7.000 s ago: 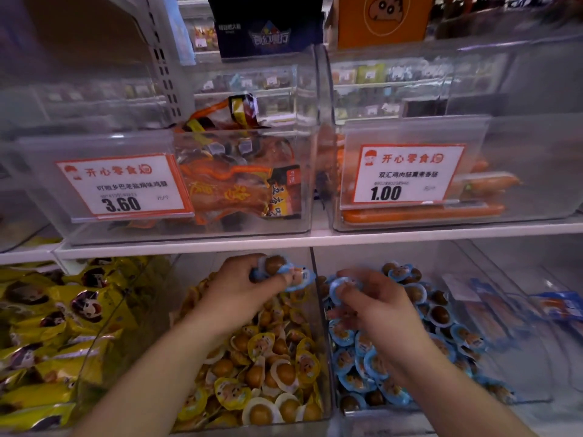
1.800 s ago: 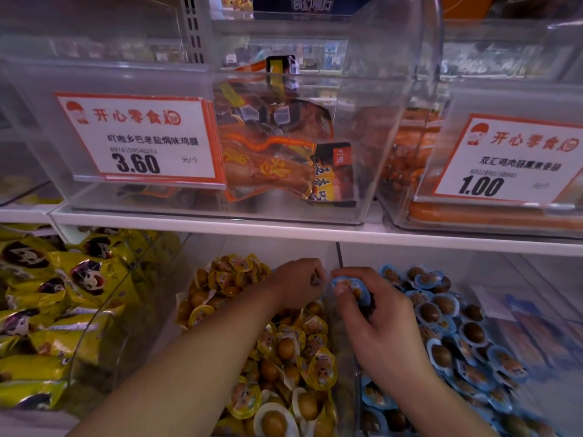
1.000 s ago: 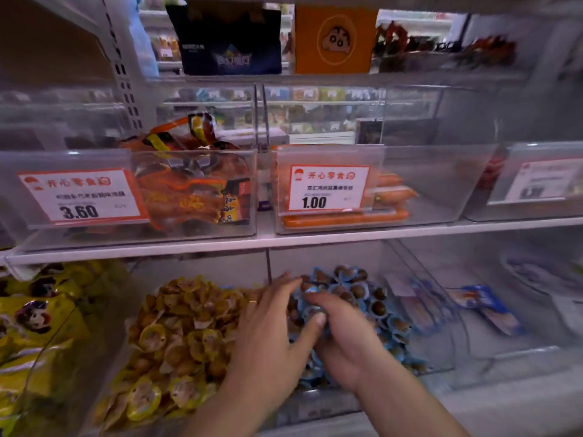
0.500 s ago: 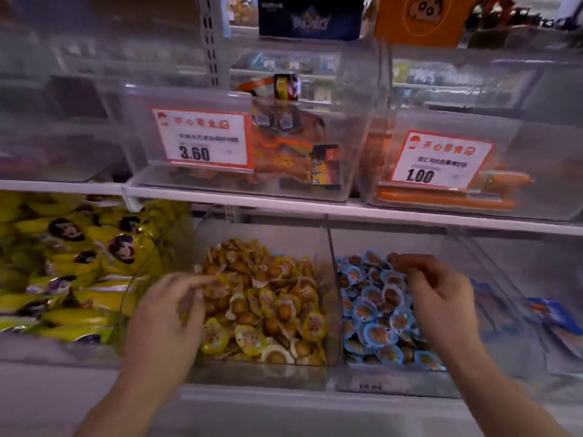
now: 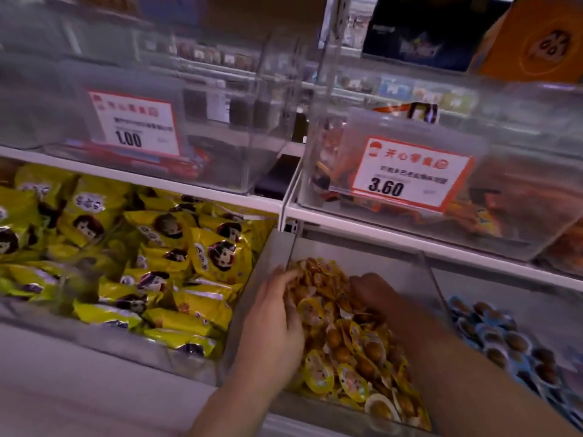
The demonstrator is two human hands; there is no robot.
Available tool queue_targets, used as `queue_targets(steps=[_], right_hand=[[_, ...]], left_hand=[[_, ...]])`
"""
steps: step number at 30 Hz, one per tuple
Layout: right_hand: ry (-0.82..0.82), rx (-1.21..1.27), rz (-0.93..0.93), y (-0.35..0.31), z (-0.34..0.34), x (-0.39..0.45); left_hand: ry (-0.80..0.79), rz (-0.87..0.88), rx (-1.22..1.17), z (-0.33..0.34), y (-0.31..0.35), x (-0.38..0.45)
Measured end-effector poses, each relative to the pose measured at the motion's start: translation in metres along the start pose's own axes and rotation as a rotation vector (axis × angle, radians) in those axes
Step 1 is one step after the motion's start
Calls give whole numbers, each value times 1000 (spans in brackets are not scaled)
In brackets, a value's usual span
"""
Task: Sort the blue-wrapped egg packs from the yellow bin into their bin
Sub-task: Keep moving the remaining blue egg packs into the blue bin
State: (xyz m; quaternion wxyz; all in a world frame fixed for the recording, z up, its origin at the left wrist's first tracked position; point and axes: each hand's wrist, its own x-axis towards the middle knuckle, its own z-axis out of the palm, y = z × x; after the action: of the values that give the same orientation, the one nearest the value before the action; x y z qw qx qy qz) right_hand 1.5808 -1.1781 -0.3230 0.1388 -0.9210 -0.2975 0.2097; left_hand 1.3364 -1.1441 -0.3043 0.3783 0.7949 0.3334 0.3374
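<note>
Both hands are reaching into the clear bin (image 5: pixel 422 279) at lower centre of the frame, which is holding a heap of yellow-wrapped egg packs (image 5: pixel 350 361). The left hand (image 5: pixel 277 323) is lying along the bin's left wall, fingers loosely spread and resting on the packs, pinching nothing that shows. The right hand (image 5: pixel 375 294) is sitting in shadow deeper in the heap; whether its fingers are gripping a pack I cannot tell.

The blue-wrapped egg packs (image 5: pixel 504 339) are lying in the neighbouring bin at lower right, just past the shared clear wall; none is showing among the yellow ones.

At left, a larger bin is holding yellow snack bags (image 5: pixel 132 253). Above the white shelf edge (image 5: pixel 410 234), two clear bins are carrying price tags: 1.00 (image 5: pixel 134 123) at upper left, 3.60 (image 5: pixel 410 173) at upper right. Open room is lying between the heap and the shelf above.
</note>
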Motion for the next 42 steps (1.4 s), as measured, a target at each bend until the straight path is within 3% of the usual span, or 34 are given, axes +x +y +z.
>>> queue_targets(steps=[1,4,10,12,17,20,23,26,28,31,34,35,37,39,42], right_hand=[[48,-7,4,2,5,8],[74,276,71,-11,12,22],[-140,892,72,-18,-4,2],[-221,959,21,-17,-12,-9],[-211,640,-201,-17,-29,-47],[-308,575,-350,-5,-52,-80],[-221,413,-538,7,-67,-107],[-173,320,-583,11,-65,-122],[-270,352,-566,12,-60,-129],[-369,554,-424,13,-56,-126],[-227,694,-255,7,-58,-91],[-111,659,-201,5,-57,-71],[11,350,-213,3,-50,-35],[-38,31,-284,-1,-30,-8],[-117,-127,-279,-3,7,14]], left_hand=[[10,-18,-39,1,-2,3],[36,-106,-154,2,-5,13],[62,-134,-227,3,-3,15],[67,-111,-194,2,-1,15],[164,116,33,-4,11,7],[197,262,79,-2,18,-2],[99,387,178,10,25,-9],[-125,483,318,23,32,-15],[-187,469,313,27,33,-15],[-93,410,195,22,31,-9],[44,245,23,10,28,-2],[98,186,-37,7,27,0],[182,135,-102,4,25,2],[206,141,-116,3,23,3],[181,165,-109,3,19,3]])
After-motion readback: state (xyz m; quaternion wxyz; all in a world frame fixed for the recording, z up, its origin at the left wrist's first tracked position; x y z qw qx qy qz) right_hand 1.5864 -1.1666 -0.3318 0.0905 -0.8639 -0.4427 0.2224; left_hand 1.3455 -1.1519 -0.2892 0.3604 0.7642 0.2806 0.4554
